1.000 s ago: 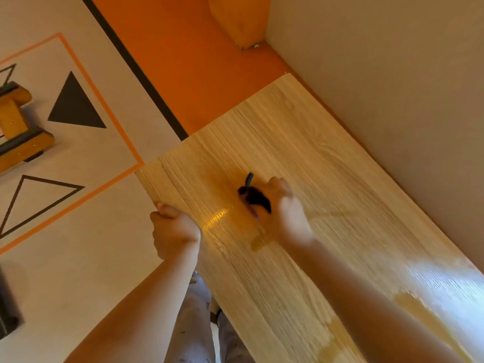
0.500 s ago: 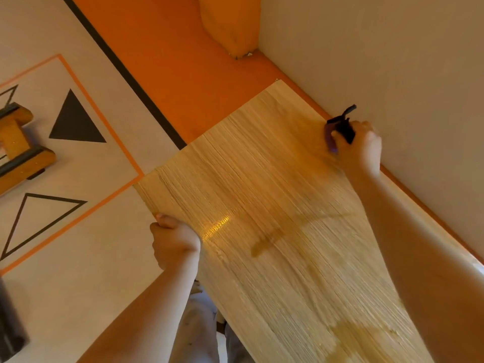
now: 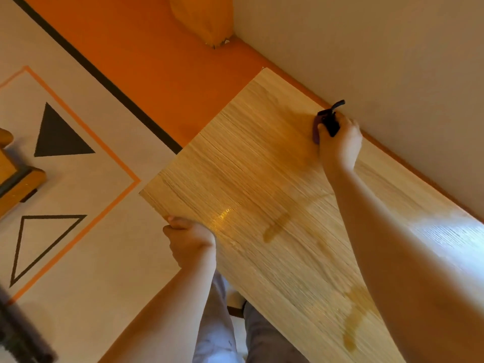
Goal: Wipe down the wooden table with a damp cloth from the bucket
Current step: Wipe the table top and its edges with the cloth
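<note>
A light wooden table (image 3: pixel 248 179) runs diagonally from the lower right toward the room's corner, with damp streaks and a glare patch on it. My right hand (image 3: pixel 339 142) presses a small dark cloth (image 3: pixel 328 121) onto the table's far edge, right beside the wall. Only a bit of the cloth shows past my fingers. My left hand (image 3: pixel 190 239) is curled around the table's near edge. No bucket shows in this view.
A pale wall (image 3: pixel 379 61) borders the table's far side. An orange floor (image 3: pixel 146 58) and a cream rug (image 3: pixel 78 179) with triangle marks lie to the left. A wooden stool (image 3: pixel 15 176) stands at the left edge, a dark object (image 3: pixel 18 334) at the lower left.
My right hand swept the cloth from the table's middle to the far edge by the wall, then held about there. The left hand kept its grip on the near edge.
</note>
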The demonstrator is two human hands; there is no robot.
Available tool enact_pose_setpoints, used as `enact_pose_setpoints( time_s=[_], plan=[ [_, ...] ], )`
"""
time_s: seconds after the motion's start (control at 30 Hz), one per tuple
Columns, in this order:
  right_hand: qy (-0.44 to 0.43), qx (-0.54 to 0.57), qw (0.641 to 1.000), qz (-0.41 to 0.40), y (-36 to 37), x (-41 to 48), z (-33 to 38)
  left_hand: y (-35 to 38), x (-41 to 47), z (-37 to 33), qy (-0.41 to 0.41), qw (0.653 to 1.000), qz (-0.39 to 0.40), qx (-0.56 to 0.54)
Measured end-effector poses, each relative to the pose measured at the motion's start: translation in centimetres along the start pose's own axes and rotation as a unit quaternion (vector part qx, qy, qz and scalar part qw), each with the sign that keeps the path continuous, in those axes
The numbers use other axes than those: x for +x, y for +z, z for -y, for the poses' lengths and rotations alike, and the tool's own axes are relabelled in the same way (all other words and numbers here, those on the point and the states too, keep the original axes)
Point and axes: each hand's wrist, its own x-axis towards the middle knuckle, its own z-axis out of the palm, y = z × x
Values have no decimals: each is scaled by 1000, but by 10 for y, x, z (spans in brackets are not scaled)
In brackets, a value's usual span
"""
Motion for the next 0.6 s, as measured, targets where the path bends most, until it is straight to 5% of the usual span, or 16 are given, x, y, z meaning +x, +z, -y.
enact_pose_setpoints(
  time_s=[0.2,0.3,0.43,0.6],
  plan=[
    [33,16,999,27,5,-43,11,-18,9,4,26,994,82,71],
    [43,19,999,19,8,-57,12,-42,37,4,182,968,74,156],
    [70,45,996,-8,9,-68,19,-44,53,-32,460,862,81,198],
    [90,32,995,-12,9,-70,18,22,41,-93,656,683,184,264]
  ],
)
